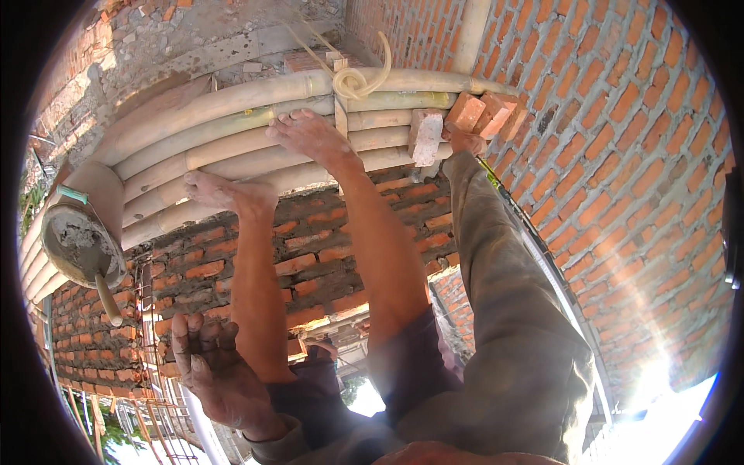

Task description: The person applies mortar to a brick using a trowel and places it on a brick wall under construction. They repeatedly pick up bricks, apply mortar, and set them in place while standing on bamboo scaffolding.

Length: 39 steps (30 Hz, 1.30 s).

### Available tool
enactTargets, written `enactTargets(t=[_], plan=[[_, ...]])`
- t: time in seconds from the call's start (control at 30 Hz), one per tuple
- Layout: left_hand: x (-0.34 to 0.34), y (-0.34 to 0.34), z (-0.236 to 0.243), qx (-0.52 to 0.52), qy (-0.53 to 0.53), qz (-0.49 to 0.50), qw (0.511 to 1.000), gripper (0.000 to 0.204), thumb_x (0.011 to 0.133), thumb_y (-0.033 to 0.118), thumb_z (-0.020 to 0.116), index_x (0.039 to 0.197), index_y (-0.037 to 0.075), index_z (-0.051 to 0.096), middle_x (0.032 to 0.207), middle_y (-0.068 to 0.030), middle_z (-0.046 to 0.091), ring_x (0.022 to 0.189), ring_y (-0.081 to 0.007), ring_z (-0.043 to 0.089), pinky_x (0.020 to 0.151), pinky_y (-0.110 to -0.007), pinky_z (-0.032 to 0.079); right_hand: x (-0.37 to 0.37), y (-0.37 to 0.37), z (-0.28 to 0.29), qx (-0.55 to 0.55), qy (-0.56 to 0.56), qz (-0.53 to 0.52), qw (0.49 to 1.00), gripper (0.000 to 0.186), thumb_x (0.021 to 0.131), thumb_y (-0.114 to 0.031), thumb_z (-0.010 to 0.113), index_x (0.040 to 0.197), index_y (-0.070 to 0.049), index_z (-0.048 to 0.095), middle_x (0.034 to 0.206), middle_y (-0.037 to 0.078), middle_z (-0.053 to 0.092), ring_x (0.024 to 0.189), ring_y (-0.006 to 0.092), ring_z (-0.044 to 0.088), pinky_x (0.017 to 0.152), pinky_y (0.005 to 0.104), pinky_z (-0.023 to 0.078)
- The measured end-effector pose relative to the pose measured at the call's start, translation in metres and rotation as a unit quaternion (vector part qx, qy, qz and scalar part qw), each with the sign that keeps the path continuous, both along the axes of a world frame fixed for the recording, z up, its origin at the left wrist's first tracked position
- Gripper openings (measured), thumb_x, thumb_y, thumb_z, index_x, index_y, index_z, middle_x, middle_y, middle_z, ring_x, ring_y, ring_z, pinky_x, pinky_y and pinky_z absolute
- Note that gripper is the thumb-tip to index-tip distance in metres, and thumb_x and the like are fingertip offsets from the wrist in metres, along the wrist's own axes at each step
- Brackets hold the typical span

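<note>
My right arm stretches out to a small group of bricks at the far end of the bamboo poles. There my right hand [466, 141] is closed on the near end of an orange brick [466, 111]; the brick hides part of the fingers. Beside the thumb stands a paler, mortar-stained brick [425, 136], and further orange bricks [494, 116] lean together to the right. My left hand [221, 376] is raised at the lower left, palm showing, its dusty fingers loosely bent and apart, with nothing in it.
My bare feet [310, 139] rest on the bamboo poles [225, 108], tied with a pale rope [356, 81]. A bucket of grey mortar [81, 240] with a wooden-handled tool [108, 301] stands at left. Brick walls rise at right [620, 139] and below the poles [201, 271].
</note>
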<state>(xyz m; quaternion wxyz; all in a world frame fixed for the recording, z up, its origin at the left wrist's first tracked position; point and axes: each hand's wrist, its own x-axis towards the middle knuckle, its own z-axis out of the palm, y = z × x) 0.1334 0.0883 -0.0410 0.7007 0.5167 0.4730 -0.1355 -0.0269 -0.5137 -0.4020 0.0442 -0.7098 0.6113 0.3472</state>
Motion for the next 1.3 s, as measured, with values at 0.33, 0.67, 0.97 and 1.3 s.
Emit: enactTargets(t=[0.33, 0.67, 0.97, 1.3], plan=[[-0.026, -0.040, -0.004, -0.100, 0.035, 0.029, 0.994, 0.047, 0.104, 0.006, 0.061, 0.150, -0.005, 0.057, 0.135, -0.0132, 0.068, 0.116, -0.0202, 0.070, 0.099, -0.034, 0.058, 0.098, 0.067, 0.196, 0.216, -0.082, 0.026, 0.973, 0.071, 0.088, -0.056, 0.082, 0.122, 0.004, 0.071, 0.114, 0.012, 0.069, 0.102, 0.0235, 0.067, 0.085, 0.0405, 0.055], [-0.048, -0.039, 0.104, -0.079, -0.084, 0.203, 0.972, 0.114, 0.092, 0.017, 0.080, 0.177, 0.010, 0.003, 0.174, -0.0174, 0.030, 0.156, -0.0279, 0.038, 0.129, -0.041, 0.029, 0.212, 0.410, 0.433, 0.713, -0.094, 0.229, 0.656, 0.051, 0.095, -0.023, 0.079, 0.135, 0.005, 0.063, 0.115, 0.011, 0.073, 0.111, 0.0195, 0.070, 0.092, 0.0359, 0.057], [-0.192, 0.118, 0.235, 0.227, -0.120, 0.433, 0.864, 0.115, 0.086, 0.009, 0.080, 0.176, 0.005, 0.009, 0.151, -0.0136, 0.057, 0.128, -0.0229, 0.062, 0.110, -0.037, 0.052, 0.143, 0.578, 0.528, 0.811, 0.060, 0.388, 0.434, 0.060, 0.099, -0.025, 0.077, 0.147, 0.006, 0.060, 0.115, 0.014, 0.075, 0.105, 0.0213, 0.072, 0.091, 0.0355, 0.058], [-0.335, 0.280, 0.078, 0.380, 0.083, 0.426, 0.817, 0.096, 0.089, 0.011, 0.082, 0.171, 0.005, 0.033, 0.153, -0.0125, 0.061, 0.130, -0.0207, 0.063, 0.109, -0.035, 0.054, 0.177, 0.492, 0.427, 0.582, 0.042, 0.598, 0.549, 0.045, 0.100, -0.027, 0.072, 0.132, 0.006, 0.070, 0.115, 0.024, 0.078, 0.104, 0.0329, 0.077, 0.092, 0.0428, 0.059]])
